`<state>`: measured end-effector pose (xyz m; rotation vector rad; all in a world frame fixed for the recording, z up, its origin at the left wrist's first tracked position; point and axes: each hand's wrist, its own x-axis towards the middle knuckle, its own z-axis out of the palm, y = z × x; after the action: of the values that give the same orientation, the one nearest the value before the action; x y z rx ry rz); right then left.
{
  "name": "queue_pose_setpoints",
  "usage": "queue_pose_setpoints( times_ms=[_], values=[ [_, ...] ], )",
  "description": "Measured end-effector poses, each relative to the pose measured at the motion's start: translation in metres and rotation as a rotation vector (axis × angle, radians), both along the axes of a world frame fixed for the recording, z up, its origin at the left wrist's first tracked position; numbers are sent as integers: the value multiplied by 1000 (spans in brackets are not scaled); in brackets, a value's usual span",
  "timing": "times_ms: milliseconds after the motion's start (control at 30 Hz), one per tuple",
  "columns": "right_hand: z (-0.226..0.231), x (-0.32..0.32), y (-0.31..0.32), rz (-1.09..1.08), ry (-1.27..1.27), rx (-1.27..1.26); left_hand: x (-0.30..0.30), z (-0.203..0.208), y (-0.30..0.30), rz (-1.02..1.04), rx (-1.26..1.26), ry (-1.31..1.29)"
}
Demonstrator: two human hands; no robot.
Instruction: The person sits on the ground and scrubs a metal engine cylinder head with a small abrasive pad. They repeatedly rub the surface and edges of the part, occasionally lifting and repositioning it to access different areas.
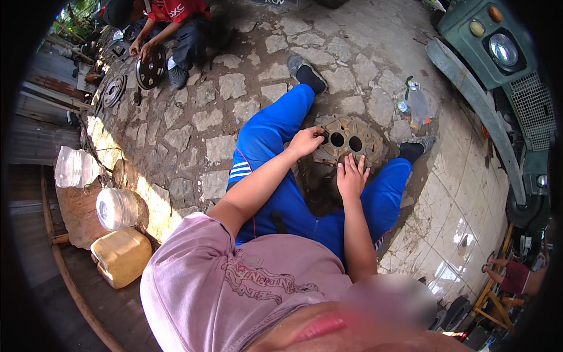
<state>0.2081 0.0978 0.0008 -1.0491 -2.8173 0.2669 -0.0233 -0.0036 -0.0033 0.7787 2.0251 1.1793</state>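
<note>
Between my bent legs lies a cast metal housing, brownish and greasy, with two round dark bores side by side and smaller holes around its rim. My left hand is at its left side, fingers drawn together at the rim and closed on it. Whether something small is also pinched there, I cannot tell. My right hand lies on the near edge, palm down, fingers stretched out and open. The near underside of the housing is in dark shadow.
Uneven stone paving surrounds me, with white tiles to the right. A co-worker at the far left handles a round metal disc. A yellow jerrycan and clear plastic containers stand left. A green vehicle is at right.
</note>
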Motion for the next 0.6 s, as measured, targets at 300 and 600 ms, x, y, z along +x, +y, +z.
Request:
queue_pose_setpoints(
  times_ms=[300,600],
  values=[
    [-6,-1,-4,130,10,109,0,-1,3,-9,-5,-3],
    [1,0,0,31,45,-8,0,-2,-1,0,-1,10]
  ],
)
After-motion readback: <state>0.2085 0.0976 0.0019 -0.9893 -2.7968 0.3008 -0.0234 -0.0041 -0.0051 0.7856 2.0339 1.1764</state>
